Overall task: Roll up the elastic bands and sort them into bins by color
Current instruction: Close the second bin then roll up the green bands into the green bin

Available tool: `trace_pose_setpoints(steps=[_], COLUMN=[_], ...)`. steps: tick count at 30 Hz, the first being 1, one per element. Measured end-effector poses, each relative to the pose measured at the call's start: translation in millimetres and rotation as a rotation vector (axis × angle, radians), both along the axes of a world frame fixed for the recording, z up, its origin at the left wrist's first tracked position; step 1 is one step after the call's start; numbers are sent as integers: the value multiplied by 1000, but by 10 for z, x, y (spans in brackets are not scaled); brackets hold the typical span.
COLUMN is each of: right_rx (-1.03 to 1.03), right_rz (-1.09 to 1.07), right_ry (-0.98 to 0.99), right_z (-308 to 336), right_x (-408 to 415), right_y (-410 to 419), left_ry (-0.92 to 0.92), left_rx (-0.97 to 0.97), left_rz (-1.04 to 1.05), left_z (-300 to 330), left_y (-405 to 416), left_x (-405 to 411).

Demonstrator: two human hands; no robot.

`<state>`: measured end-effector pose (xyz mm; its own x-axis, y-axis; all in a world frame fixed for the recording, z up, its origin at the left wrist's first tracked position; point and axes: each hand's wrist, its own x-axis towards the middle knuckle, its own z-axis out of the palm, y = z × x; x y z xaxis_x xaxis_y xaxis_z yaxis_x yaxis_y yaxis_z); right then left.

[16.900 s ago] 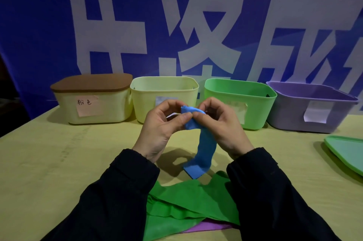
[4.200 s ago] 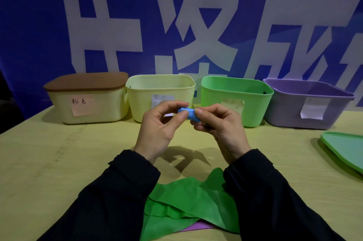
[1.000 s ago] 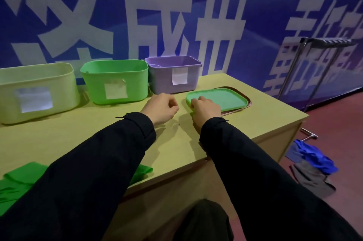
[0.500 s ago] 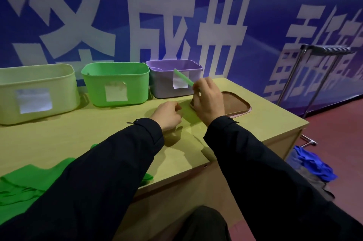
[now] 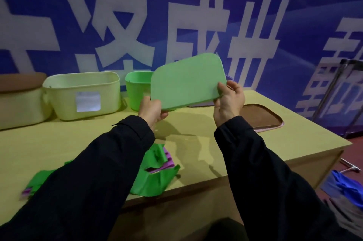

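Observation:
Both my hands hold a flat green lid (image 5: 187, 80) up in the air, tilted toward me, in front of the bins. My left hand (image 5: 152, 110) grips its lower left corner and my right hand (image 5: 228, 101) grips its right edge. Behind it stand a pale yellow-green bin (image 5: 81, 94), a green bin (image 5: 136, 87) partly hidden by the lid, and a lidded cream bin (image 5: 17, 101) at far left. The purple bin is hidden behind the lid. Loose green bands (image 5: 155, 178) with a purple band (image 5: 169, 162) lie near the table's front edge, partly under my left sleeve.
A brown lid (image 5: 259, 117) lies flat on the table to the right. The table's right edge (image 5: 314, 154) drops to a reddish floor with blue cloth (image 5: 345, 185). A metal stand (image 5: 334, 91) is at the far right. A blue banner fills the background.
The blue band was rolled up and is out of view. My hands took the green lid off the brown one on the right and lifted it up in front of the bins.

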<state>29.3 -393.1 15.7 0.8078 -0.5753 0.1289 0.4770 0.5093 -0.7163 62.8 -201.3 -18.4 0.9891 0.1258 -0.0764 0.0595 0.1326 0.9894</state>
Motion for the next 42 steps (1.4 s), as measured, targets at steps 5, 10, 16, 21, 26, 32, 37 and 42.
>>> trace_pose_setpoints(steps=[5, 10, 16, 21, 26, 32, 37, 42], right_rx=[-73, -938, -1789, -1867, -1707, -1333, -1145, -1090], right_rz=[5, -108, -144, -272, -199, -370, -671, -798], right_ry=[147, 510, 971, 955, 1018, 864, 601, 373], right_z=[-108, -436, -870, -870, -778, -608, -389, -192], right_x=[66, 133, 20, 15, -1, 20, 57, -63], right_y=[185, -193, -661, -763, -806, -922, -999, -1091], left_ry=[-84, -106, -94, -93, -66, -36, 5, -175], left_rx=[-1, -68, -23, 2, 23, 17, -32, 74], left_rz=[54, 90, 41, -11, -7, -15, -60, -92], left_z=[122, 104, 28, -7, -115, -187, -237, -159], left_y=[416, 469, 349, 193, 91, -57, -277, -688], left_x=[-48, -52, -104, -173, -133, -124, -157, -252])
